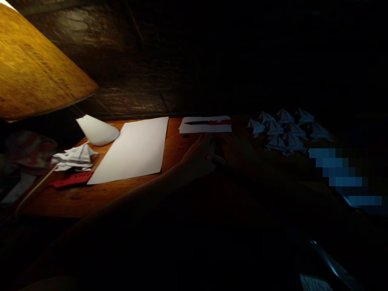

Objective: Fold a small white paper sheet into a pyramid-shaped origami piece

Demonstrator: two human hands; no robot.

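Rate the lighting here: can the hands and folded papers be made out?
Head view: the lamp lights only the sheet and table at left; left hand a dim outline, right hand nearly lost in shadow, folded papers faint; pixelated patch at right.

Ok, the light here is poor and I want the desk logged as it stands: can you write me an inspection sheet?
Surface: wooden table, lit at left, dark at right.
Job's things: large sheet lying flat, left of the hands; pile of folded figures at far right.
Clutter: curled paper, folded paper and red strip at left; small sheet with a dark blade-like tool on it, beyond the hands.
Hands: left hand and right hand meet mid-table; too dark to tell what they hold.
Cables: pale cord or rod at left, cannot tell which.
Surroundings: lampshade upper left, dark wall behind.
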